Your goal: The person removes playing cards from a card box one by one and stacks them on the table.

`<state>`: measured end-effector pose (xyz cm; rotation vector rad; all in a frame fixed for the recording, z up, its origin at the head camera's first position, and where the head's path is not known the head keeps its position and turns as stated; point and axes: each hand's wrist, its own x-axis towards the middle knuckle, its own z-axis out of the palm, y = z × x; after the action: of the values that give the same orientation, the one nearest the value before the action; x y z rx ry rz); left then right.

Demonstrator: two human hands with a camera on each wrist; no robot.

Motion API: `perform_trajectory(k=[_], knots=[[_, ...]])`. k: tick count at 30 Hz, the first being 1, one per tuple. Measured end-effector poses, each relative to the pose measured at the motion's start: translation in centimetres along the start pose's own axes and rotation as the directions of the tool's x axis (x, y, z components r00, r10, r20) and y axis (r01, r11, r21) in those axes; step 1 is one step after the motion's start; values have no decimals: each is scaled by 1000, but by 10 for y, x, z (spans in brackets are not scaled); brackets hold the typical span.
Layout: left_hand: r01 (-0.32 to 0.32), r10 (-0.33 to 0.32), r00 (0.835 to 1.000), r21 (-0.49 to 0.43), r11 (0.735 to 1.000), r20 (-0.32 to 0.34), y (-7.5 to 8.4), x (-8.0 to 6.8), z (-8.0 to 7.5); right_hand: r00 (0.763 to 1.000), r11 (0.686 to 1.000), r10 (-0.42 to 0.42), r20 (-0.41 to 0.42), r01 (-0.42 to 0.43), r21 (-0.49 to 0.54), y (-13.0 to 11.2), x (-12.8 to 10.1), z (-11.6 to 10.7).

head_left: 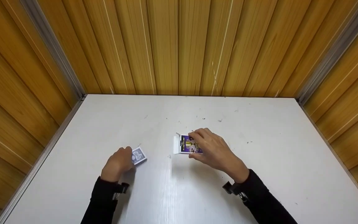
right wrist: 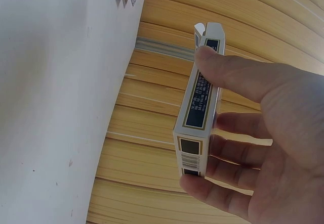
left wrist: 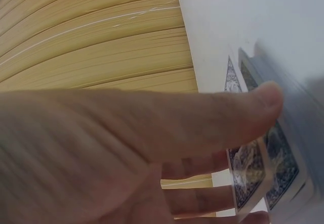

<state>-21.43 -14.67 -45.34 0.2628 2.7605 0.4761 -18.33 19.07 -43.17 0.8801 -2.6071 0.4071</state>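
My left hand (head_left: 128, 156) grips a small stack of playing cards (head_left: 139, 155) with blue-grey patterned backs, low over the white table (head_left: 269, 146) at the left. In the left wrist view my thumb (left wrist: 253, 102) lies across the cards (left wrist: 258, 171), which are slightly fanned, with fingers curled beneath. My right hand (head_left: 192, 145) holds a purple card box (head_left: 187, 144) at the table's middle, its white flap (head_left: 176, 145) open toward the left. The right wrist view shows the box (right wrist: 198, 107) on edge, pinched between thumb (right wrist: 228, 70) and fingers (right wrist: 223, 193).
Wood-panelled walls (head_left: 179, 46) close in the table on the far, left and right sides, with metal strips (head_left: 54, 53) in the corners. The tabletop carries a few small dark specks (head_left: 204, 118).
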Motion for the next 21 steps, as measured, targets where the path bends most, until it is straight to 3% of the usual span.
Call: perform_trajectory(k=[21], knots=[[7, 0, 997, 85, 996, -73, -2, 5, 10, 1000, 1000, 9, 14, -10, 16, -1, 1, 1]])
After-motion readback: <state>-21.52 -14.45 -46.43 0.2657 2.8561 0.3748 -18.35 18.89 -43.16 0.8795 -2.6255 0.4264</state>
